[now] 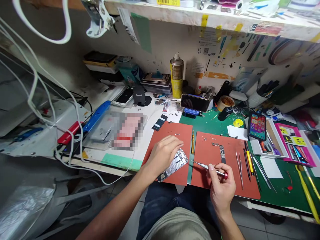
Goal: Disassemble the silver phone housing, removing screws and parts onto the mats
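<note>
My left hand [162, 155] is closed over an opened phone housing [175, 166], its fingers bent at the upper edge and covering part of it. The housing lies tilted on the left reddish-brown mat [180, 135], its inner metal parts showing. In my right hand [223, 186] is a slim silver screwdriver [204, 166] with a red end cap. Its thin tip points left, just off the housing's right edge; I cannot tell whether it touches. A phone logic board [222, 154] lies on the right reddish-brown mat [207, 146]. A gold screwdriver [192, 141] lies between the mats.
Tweezers [239, 170] and a yellow-handled tool [249, 158] lie right of my right hand. Farther right are a lit phone [257, 126] and a pink tray [283, 133]. A yellow spray can [177, 75] stands behind. White cables [75, 110] hang at left, below a shelf [175, 15].
</note>
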Demonstrator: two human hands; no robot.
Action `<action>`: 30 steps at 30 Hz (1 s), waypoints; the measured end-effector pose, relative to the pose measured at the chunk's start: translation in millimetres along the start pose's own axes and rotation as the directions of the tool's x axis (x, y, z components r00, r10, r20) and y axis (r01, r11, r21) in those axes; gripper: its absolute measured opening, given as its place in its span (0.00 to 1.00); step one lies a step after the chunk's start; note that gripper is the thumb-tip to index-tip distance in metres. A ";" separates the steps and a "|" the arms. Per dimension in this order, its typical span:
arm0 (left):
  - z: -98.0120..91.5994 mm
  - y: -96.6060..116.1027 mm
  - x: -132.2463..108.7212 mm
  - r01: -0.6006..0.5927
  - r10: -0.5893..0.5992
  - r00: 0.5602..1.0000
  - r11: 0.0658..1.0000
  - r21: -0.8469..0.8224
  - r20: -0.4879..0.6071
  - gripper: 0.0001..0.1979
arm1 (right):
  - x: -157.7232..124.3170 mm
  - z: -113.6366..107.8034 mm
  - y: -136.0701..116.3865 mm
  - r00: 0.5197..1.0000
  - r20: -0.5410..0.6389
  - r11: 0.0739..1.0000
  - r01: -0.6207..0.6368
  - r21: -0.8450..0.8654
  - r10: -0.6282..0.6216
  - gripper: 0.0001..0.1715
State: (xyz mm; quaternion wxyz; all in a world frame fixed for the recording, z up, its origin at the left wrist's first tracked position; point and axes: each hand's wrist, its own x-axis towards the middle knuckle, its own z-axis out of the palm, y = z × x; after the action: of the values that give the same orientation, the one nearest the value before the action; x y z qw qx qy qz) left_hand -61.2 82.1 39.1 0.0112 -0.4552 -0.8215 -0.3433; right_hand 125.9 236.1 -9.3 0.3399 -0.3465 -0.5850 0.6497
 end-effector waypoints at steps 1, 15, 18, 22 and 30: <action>4.1 -2.0 11.0 0.014 -0.015 1.000 0.997 0.079 0.023 0.11 | -0.5 -0.2 3.0 1.000 -0.009 1.000 0.029 -0.012 -0.029 0.22; 51.5 -11.3 59.9 0.038 -0.107 0.986 0.893 0.448 0.131 0.18 | -0.1 2.0 10.9 0.991 0.007 0.989 0.137 -0.050 -0.137 0.17; 52.1 -13.6 59.3 0.031 -0.103 0.986 0.888 0.459 0.132 0.19 | 0.3 2.3 10.6 0.990 0.011 0.989 0.143 -0.045 -0.142 0.16; 51.7 -16.7 57.9 0.025 -0.092 0.987 0.894 0.448 0.129 0.19 | 1.6 2.8 10.3 0.990 0.001 0.988 0.144 -0.049 -0.144 0.17; 41.0 -21.5 54.4 0.039 -0.083 0.992 0.924 0.381 0.100 0.19 | 3.5 1.2 13.4 0.992 0.002 0.991 0.124 -0.056 -0.124 0.19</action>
State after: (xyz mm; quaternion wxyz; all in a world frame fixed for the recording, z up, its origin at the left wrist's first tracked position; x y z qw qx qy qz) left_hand -97.2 138.3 13.9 0.0411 -0.4376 -0.8853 -0.1520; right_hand 122.5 237.3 -22.8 0.3704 -0.3195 -0.6229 0.6105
